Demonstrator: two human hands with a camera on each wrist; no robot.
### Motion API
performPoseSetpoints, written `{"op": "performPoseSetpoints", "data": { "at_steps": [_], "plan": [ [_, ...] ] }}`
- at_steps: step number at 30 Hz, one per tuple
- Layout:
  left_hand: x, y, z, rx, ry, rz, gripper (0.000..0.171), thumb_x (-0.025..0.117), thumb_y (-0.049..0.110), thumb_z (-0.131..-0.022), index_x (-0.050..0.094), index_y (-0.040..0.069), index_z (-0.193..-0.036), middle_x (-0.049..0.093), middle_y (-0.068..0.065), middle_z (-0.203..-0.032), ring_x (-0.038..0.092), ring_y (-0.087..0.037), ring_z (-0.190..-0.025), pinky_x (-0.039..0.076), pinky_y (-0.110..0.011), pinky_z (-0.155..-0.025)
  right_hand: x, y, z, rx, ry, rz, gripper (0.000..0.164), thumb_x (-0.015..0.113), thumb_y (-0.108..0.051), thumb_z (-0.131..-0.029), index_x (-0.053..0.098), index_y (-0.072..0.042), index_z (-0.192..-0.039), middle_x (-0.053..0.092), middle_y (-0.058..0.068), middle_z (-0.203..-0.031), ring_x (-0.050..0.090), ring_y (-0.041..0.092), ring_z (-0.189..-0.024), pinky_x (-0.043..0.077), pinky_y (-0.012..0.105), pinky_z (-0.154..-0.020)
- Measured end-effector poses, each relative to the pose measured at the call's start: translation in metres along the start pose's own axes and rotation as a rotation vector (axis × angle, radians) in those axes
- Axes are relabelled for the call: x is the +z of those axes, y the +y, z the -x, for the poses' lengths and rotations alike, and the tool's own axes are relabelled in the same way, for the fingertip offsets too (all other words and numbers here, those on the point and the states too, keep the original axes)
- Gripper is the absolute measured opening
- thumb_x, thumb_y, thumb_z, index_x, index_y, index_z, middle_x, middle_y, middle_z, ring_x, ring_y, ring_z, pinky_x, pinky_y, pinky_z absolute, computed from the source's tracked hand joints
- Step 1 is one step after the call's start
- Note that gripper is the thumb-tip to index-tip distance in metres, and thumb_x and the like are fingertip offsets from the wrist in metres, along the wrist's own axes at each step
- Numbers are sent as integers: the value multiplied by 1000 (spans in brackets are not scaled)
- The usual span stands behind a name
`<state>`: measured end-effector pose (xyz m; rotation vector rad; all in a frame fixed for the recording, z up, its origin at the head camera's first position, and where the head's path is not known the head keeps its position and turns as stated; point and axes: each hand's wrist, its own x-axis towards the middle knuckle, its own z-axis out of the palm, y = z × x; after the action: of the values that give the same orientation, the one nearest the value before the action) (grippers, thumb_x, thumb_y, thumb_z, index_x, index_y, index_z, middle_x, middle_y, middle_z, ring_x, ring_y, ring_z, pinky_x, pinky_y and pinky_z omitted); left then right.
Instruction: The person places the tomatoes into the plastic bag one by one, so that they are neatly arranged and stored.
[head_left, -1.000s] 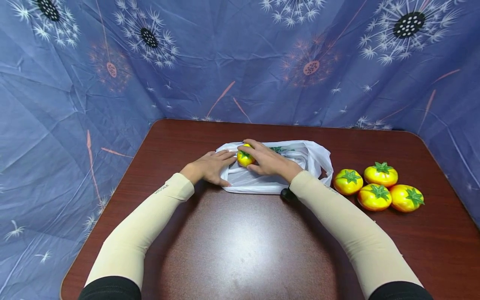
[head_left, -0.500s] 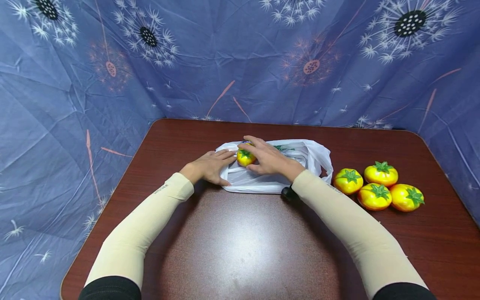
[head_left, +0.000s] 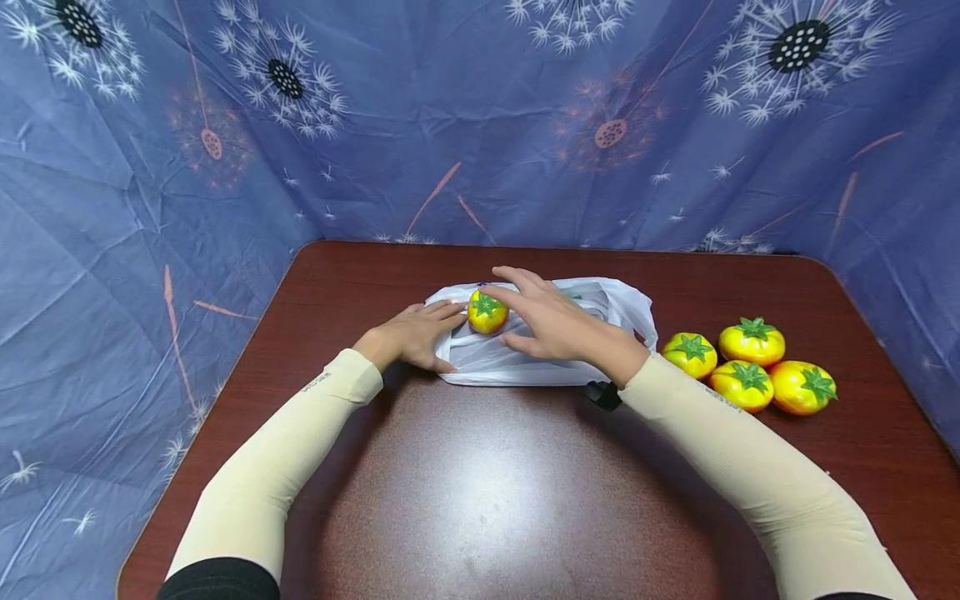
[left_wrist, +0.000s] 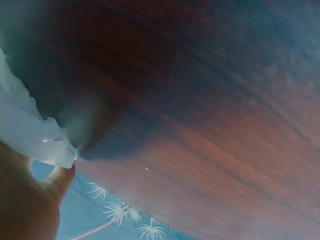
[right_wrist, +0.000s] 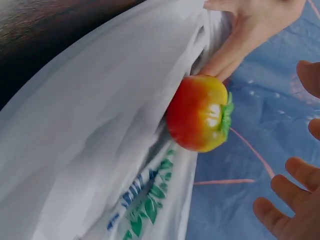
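Observation:
A yellow-and-red tomato (head_left: 487,312) with a green leafy top sits at the left end of a white plastic bag (head_left: 525,367) that lies on the table. My left hand (head_left: 408,337) rests on the bag's left edge, fingers spread and straight; in the left wrist view its thumb (left_wrist: 61,182) touches the plastic. Just right of the tomato, my right hand (head_left: 558,321) hovers over the bag with fingers apart, holding nothing. The right wrist view shows a gap between that hand's fingertips (right_wrist: 270,215) and the tomato (right_wrist: 197,114). Green leaf print (right_wrist: 150,207) marks the bag.
Several more tomatoes (head_left: 750,385) stand clustered on the brown table (head_left: 480,500), right of the bag and beyond my right forearm. A blue dandelion-print cloth (head_left: 450,125) hangs behind the table and along its sides.
My right hand has let go of the tomato and drawn back a little to the right, its fingers opening. The tomato stays on the bag. My left hand keeps its place at the bag's edge.

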<state>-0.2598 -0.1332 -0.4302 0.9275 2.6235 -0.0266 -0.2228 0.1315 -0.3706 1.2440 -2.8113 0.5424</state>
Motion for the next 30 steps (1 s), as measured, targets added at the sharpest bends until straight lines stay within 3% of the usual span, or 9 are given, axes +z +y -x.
{"op": "performPoseSetpoints", "data": {
  "at_steps": [13,24,30],
  "plan": [
    [1,-1,2,6,-2,14,99,67,62,-82,22,20,-159,14,0,-169,11,-24,-157,19,-56,-123,-26,1,48,-21,60,33,72,75,-31,-87,42,-17,-150,26,12,-163,30,34,-148,37,62,-111],
    [0,-1,1,13,-3,15,98,66,61,-82,22,21,-160,14,0,-169,11,-24,-157,20,-54,-123,-54,21,91,51,106,117,75,77,-27,-84,42,-16,-150,26,15,-162,30,38,-146,35,68,-104],
    [-1,0,2,-1,-18,21,99,67,61,-82,21,21,-160,12,0,-169,10,-23,-158,19,-54,-124,-64,37,112,62,180,124,76,81,-19,-79,46,-10,-146,31,21,-159,34,45,-141,34,70,-102]
  ]
}}
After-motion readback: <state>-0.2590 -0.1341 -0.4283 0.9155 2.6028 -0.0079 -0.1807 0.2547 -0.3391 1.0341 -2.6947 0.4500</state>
